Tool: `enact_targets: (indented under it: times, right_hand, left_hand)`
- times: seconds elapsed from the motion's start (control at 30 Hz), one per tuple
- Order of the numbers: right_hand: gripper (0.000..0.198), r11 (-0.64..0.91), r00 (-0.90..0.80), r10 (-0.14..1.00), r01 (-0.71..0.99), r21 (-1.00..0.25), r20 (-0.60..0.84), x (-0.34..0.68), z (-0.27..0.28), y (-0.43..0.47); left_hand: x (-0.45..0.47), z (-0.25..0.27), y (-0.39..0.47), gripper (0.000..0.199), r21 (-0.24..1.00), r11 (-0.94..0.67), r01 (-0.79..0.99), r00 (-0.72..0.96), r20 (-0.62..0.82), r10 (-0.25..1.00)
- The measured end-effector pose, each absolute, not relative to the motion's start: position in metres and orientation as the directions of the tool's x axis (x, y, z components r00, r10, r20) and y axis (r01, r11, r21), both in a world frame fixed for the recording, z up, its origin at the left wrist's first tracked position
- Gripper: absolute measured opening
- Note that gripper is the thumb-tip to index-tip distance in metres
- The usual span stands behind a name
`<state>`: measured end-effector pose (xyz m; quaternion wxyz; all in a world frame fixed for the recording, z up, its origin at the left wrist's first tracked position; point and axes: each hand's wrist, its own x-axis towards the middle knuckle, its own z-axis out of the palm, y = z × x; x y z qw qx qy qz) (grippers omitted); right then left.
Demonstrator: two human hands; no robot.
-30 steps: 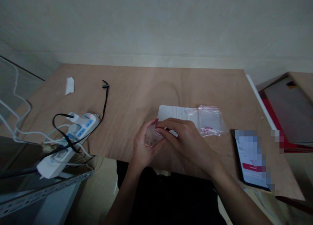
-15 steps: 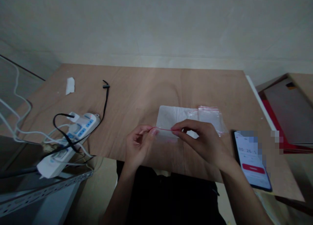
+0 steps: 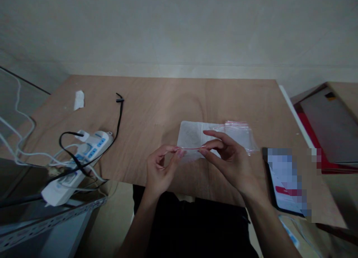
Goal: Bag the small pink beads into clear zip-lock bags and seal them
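A small clear zip-lock bag (image 3: 191, 149) is stretched between my hands, its red seal line running straight across from one to the other. My left hand (image 3: 160, 169) pinches the bag's left end between thumb and fingers. At the right end, the thumb and a finger of my right hand (image 3: 231, 159) pinch it, while the index finger is raised and stretched out. The bag's see-through body is hard to make out. Behind the hands lie a whitish translucent sheet (image 3: 190, 133) and a pile of clear zip-lock bags (image 3: 237, 132) with red seals, partly covered by my right hand.
A phone (image 3: 283, 179), partly pixelated, lies right of my right arm. On the left is a white power strip (image 3: 96, 148) with plugs and tangled cables. A black cord (image 3: 121, 116) and a white scrap (image 3: 79, 100) lie farther back. The wall (image 3: 173, 34) rises behind the table.
My right hand's index finger has lifted away from the pinch and straightened. My left hand has shifted slightly right, and both hands still hold the bag's red edge.
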<state>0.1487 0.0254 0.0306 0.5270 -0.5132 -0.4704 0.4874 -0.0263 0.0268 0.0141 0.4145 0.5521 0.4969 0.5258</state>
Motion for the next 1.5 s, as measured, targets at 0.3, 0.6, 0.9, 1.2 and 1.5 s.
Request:
enact_targets:
  times: [0.3,0.6,0.9,1.2,1.5]
  right_hand:
    - [0.014,-0.067,0.029,0.997,-0.037,-0.997,-0.068,0.136,0.027,0.023]
    - [0.018,-0.085,-0.045,0.996,-0.058,-0.995,-0.083,0.135,0.03,0.019]
    - [0.015,0.11,0.021,0.993,0.154,-0.982,0.115,0.139,0.031,0.01]
    - [0.026,-0.07,-0.038,0.997,0.026,-0.997,-0.071,0.147,0.029,0.01]
    - [0.013,0.004,-0.011,1.0,0.33,-0.944,0.0,0.16,0.027,0.009]
  left_hand:
    - [-0.023,0.016,0.024,0.019,0.99,-0.112,0.083,0.035,0.11,0.993]
    - [-0.019,0.017,0.023,0.016,0.992,-0.07,0.103,0.042,0.066,0.997]
    - [-0.014,0.013,0.022,0.01,0.998,-0.016,0.063,0.112,0.009,0.994]
    - [-0.012,0.018,0.022,0.006,0.991,-0.069,0.111,0.233,0.041,0.972]
    - [-0.016,0.015,0.029,0.012,0.982,0.012,0.191,0.193,-0.049,0.98]
